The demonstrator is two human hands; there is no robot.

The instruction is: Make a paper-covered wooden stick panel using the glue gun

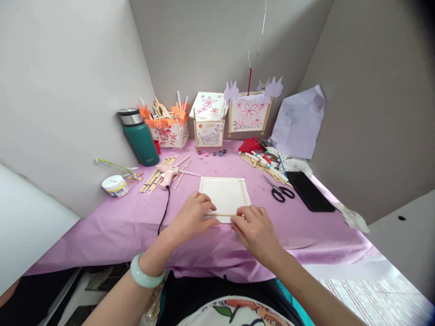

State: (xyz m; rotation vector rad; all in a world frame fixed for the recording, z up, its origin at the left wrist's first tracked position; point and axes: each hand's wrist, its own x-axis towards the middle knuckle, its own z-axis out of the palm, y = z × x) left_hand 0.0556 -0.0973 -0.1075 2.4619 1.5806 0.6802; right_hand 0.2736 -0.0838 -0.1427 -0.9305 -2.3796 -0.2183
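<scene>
A white sheet of paper point(222, 192) lies on the purple cloth, with thin wooden sticks along its edges. Across its near side runs a thin wooden stick point(224, 214). My left hand point(195, 212) pinches the left end of this stick between thumb and fingers. At the other end, my right hand point(253, 226) closes its fingertips on the stick by the paper's near right corner. My fingers hide both stick ends. A pink glue gun point(167, 175) rests to the left of the paper, its cord trailing toward the front edge.
Loose wooden sticks point(152, 181) lie under the glue gun. A green bottle point(141, 140), a white jar point(115, 185) and decorated paper lanterns point(210, 133) stand behind and left. Black-handled scissors point(278, 192), a phone point(310, 192) and several markers point(261, 159) lie right.
</scene>
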